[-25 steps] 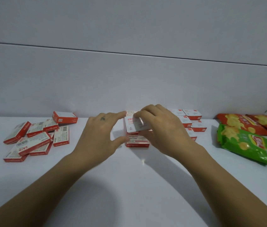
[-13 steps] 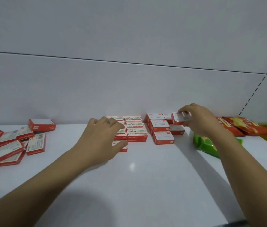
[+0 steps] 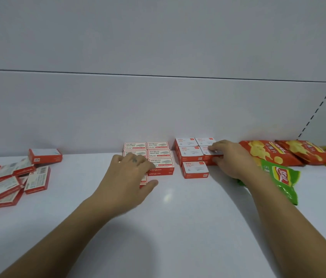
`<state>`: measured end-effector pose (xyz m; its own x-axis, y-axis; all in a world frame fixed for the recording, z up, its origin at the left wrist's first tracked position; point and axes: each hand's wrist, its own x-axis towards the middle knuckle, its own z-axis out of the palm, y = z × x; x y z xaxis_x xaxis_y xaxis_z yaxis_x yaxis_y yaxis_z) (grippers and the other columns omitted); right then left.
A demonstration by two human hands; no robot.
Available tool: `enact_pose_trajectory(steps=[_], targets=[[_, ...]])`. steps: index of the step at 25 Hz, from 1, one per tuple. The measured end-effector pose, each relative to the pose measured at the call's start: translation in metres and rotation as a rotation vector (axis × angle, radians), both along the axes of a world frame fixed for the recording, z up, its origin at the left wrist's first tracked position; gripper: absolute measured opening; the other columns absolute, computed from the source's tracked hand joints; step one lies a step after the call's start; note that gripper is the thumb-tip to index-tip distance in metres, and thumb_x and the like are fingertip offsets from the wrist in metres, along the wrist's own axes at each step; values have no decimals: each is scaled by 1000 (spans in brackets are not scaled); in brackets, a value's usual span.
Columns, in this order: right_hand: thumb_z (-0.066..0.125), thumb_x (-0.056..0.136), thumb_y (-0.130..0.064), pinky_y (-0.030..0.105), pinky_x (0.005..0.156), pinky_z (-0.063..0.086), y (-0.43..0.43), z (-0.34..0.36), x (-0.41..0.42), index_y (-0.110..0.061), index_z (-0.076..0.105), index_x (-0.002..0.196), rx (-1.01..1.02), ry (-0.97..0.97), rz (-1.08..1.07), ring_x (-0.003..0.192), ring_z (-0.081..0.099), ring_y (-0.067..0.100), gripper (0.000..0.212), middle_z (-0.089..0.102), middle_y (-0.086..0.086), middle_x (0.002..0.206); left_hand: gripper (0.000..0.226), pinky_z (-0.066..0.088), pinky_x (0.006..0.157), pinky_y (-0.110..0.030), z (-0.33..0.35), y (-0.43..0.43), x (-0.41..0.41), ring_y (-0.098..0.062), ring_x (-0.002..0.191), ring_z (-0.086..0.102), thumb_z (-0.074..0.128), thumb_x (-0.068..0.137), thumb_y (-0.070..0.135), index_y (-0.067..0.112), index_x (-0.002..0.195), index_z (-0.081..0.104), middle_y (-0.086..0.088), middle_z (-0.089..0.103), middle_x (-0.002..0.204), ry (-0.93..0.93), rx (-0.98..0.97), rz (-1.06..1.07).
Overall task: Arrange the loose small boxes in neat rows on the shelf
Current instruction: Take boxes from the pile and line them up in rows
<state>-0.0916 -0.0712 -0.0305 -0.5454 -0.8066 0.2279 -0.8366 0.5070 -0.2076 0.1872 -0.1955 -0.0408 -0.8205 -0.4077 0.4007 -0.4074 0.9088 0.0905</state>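
Left hand [image 3: 130,173], right hand [image 3: 232,157] round small boxes [image 3: 159,154]

This looks like a shop, at a retail display shelf [image 3: 178,227]: a plain white deck with a white back panel [image 3: 158,109] and, at the right edge, an upright strip with a line of slots [image 3: 322,105]. The goods point the same way: many identical red-and-white small boxes [image 3: 159,155] lie beside red crisp packets [image 3: 266,153] and a green one [image 3: 282,175].

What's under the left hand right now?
The left hand rests over the front-left corner of the arranged boxes. One box edge peeks out by the thumb; anything else beneath is hidden.
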Motion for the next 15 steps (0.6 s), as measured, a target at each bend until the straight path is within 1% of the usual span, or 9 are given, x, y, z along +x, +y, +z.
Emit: enact_pose_trajectory(steps=[2,3,5,6,8,11,13,15], targets=[[60,88,-20,38,89,47,0,-4,2,-20,61,124,-32,7,11,115,54,24,37,55,1,133,40,32,89,-31,-4,11,3,-13,107,49,41,86,57,31,111,60,13,60,112,-16,31,-114],[61,87,-21,37,88,48,0,-5,3,-20,60,125,-41,10,17,116,53,24,38,55,1,133,45,31,90,-30,-8,18,4,-11,107,48,38,86,59,31,113,60,13,59,113,-52,65,-169],[61,87,-23,38,90,47,2,-6,5,-20,59,127,-29,21,22,119,50,24,40,54,1,134,53,25,92,-25,-19,31,3,-5,112,40,31,85,66,34,120,55,16,53,120,-123,139,-232],[60,88,-23,39,92,45,3,-6,6,-20,57,128,-15,29,21,121,48,24,41,53,2,136,54,23,93,-23,-24,35,2,-3,113,36,30,85,68,36,123,51,18,49,122,-135,170,-242],[58,87,-19,40,97,41,6,-2,8,-20,53,133,-2,50,13,127,43,26,46,48,5,141,51,26,95,-25,-28,39,-1,-2,113,32,31,85,67,38,123,47,18,44,124,-143,210,-241],[59,82,-10,41,102,35,5,16,20,-19,52,134,-92,94,24,129,39,27,53,45,7,143,45,28,95,-29,-29,41,-3,-3,110,31,33,87,64,37,122,45,16,42,124,-141,201,-238],[61,81,-9,40,102,34,-5,29,38,-18,56,129,-175,140,99,127,41,27,50,49,8,139,45,28,95,-30,-28,40,-2,-4,110,31,33,88,63,36,122,46,14,43,124,-162,186,-236],[62,83,-13,39,103,34,-24,41,64,-19,57,128,-201,156,212,125,43,26,46,51,7,137,45,26,96,-31,-25,36,-1,-6,112,34,35,89,60,33,122,49,11,46,126,-195,163,-245]])
